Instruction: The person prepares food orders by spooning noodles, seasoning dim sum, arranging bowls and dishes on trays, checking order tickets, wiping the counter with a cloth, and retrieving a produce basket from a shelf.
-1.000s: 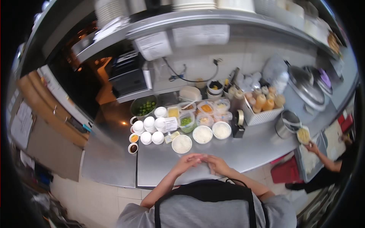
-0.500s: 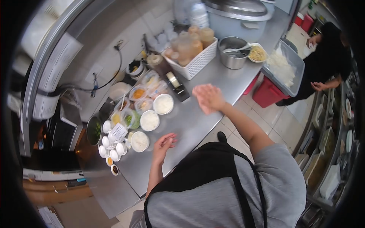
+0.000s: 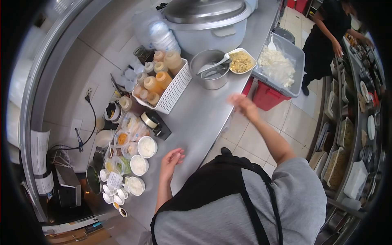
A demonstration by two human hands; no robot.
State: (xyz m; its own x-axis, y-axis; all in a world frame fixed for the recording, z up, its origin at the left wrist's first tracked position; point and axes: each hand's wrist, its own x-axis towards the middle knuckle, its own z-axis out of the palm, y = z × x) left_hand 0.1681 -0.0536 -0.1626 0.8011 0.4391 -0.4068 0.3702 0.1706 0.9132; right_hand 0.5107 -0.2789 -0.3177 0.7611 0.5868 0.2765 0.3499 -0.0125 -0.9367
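My left hand (image 3: pixel 170 162) hovers over the steel counter (image 3: pixel 185 134), fingers loosely curled and apart, holding nothing. Nearest to it are three white round tubs of rice (image 3: pixel 139 165) in a row. My right hand (image 3: pixel 243 105) is slightly blurred at the counter's front edge, fingers stretched out, with nothing visible in it. Beyond it stand a metal pot (image 3: pixel 214 83) with a white ladle (image 3: pixel 218 62) in it and a white bowl of yellowish shredded food (image 3: pixel 241 62). A black tape dispenser (image 3: pixel 156 125) sits between the tubs and a basket.
A white basket (image 3: pixel 176 92) holds several sauce bottles. A large lidded cooker (image 3: pixel 208 34) stands behind the pot. Right of the counter, a grey bin of rice (image 3: pixel 296 75) rests on a red container (image 3: pixel 267 98). Another person (image 3: pixel 326 41) stands by shelving. Small white cups (image 3: pixel 119 196) cluster left.
The view has turned toward the right end of the counter. My right hand has moved from above the counter to its front edge, near the rice bin. My left hand remains empty.
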